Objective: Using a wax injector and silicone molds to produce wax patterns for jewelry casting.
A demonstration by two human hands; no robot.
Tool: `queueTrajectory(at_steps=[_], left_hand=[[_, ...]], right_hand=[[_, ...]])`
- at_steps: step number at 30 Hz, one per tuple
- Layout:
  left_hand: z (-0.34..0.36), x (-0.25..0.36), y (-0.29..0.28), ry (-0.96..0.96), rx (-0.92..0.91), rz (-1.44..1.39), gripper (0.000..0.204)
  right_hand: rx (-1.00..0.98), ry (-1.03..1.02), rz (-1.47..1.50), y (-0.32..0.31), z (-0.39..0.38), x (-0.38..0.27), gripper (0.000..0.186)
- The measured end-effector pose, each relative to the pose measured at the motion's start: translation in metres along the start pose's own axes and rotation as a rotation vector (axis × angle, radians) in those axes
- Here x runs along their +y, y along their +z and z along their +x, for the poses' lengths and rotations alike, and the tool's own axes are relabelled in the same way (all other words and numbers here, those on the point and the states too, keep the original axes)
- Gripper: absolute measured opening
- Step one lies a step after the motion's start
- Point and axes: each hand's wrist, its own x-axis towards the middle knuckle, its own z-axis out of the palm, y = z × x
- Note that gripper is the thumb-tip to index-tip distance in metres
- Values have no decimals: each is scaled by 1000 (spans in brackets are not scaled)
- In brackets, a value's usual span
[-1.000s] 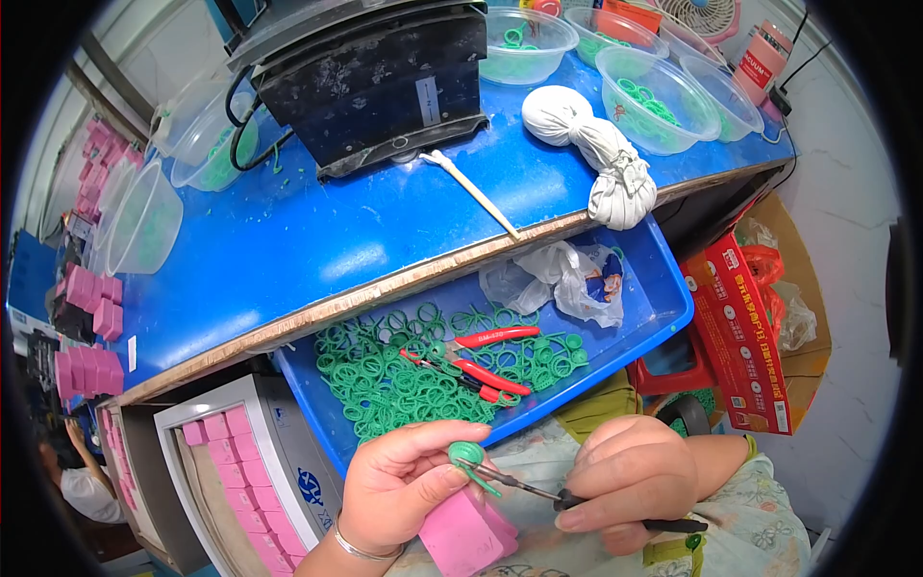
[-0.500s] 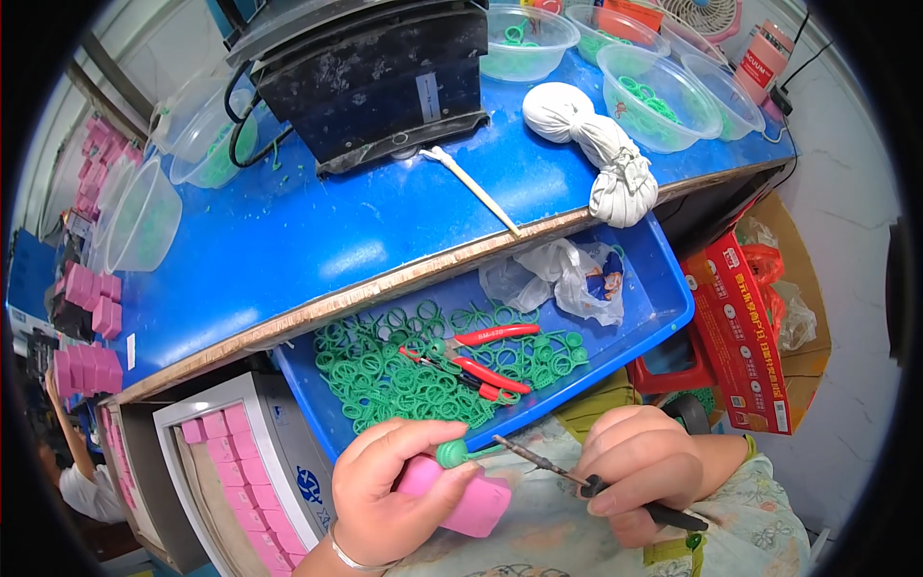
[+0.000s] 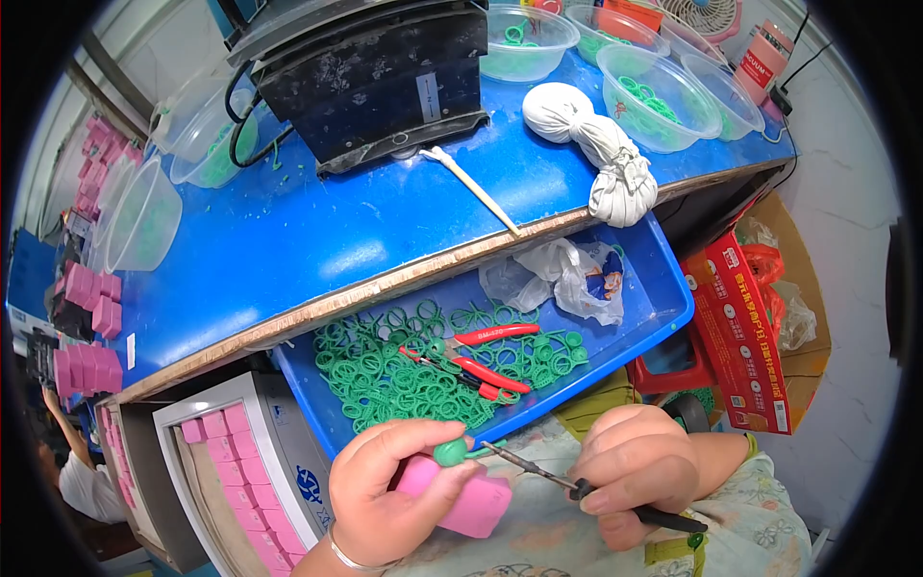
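My left hand [image 3: 389, 490] is closed round a pink block [image 3: 476, 505] and pinches a small green moulded piece [image 3: 452, 452] with a short stem pointing right. My right hand [image 3: 639, 476] is wrapped round a black-handled tool [image 3: 678, 519], whose thin metal tip [image 3: 505, 452] lies at the green piece's stem; whether it touches is hard to tell. Just above both hands is a blue tray [image 3: 673, 288] holding several green ring pieces [image 3: 375, 375], red-handled pliers [image 3: 490, 375] and a crumpled plastic bag [image 3: 567, 279].
The blue bench [image 3: 336, 231] carries a black machine [image 3: 375, 106], a pale stick [image 3: 476, 192], a white cloth bundle [image 3: 615, 183] and plastic tubs [image 3: 144, 221]. A drawer unit with pink blocks [image 3: 240, 462] stands lower left, a red carton [image 3: 740, 337] right. Another person's arm [image 3: 67, 428] shows far left.
The green piece and pink block in my left hand have shifted left and turned. The tool's tip has moved off the piece's top toward its stem. The other person's arm has moved.
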Motion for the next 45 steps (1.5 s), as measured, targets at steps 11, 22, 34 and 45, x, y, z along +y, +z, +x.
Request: queueTrajectory(at_steps=[11,22,34,45], left_hand=[[0,-5,1,-82,22,-296,30],[0,-6,2,-63,42,-249,30],[-2,-7,2,-59,40,-219,30],[-1,-7,-2,-168,-126,-410,35]], right_hand=[[-25,-91,-7,-8,2,0,23],[-17,-44,-1,-8,2,-3,23],[-34,17,15,-7,0,-4,21],[37,57,142,0,1,-2,21]])
